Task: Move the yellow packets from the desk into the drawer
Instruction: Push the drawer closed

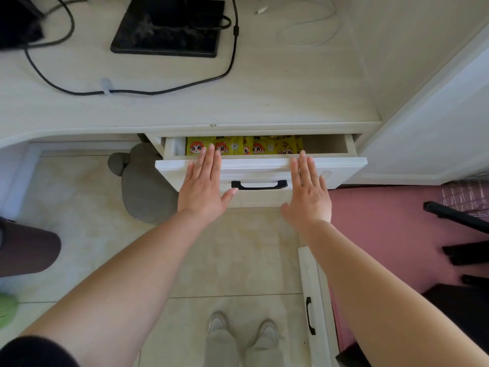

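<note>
Left hand (202, 185) lies flat and open on the drawer front (260, 170), fingers together and pointing toward the desk, thumb splayed toward the black handle (259, 184). It grips nothing. Its fingertips reach over the front's top edge and cover the lower part of the leftmost packets. Right hand (308, 189) does the same on the other side of the handle — palm down, fingers extended, holding nothing, tips at the top edge.

Drawer (325, 144) is open only a narrow slot, so most of its interior is hidden under the desk top (185, 109). Yellow packets (238, 145) sit inside, in a row running left-right along the slot, overlapping each other. Only a strip of each shows; cartoon faces are visible, the text is too small to read, and the count is unclear. Their own long axis can't be told from what shows. Right end of the drawer looks bare; a pale item at the left end can't be identified.

On the desk top: black monitor base (166, 30), cut off at the frame top, a black cable (148, 91) looping across, and a faint white cable (309, 30). No packets visible on the desk.

Below — grey stool (144, 181), shoes (243, 329), second white drawer front (312, 308) partly hidden by the right forearm.
</note>
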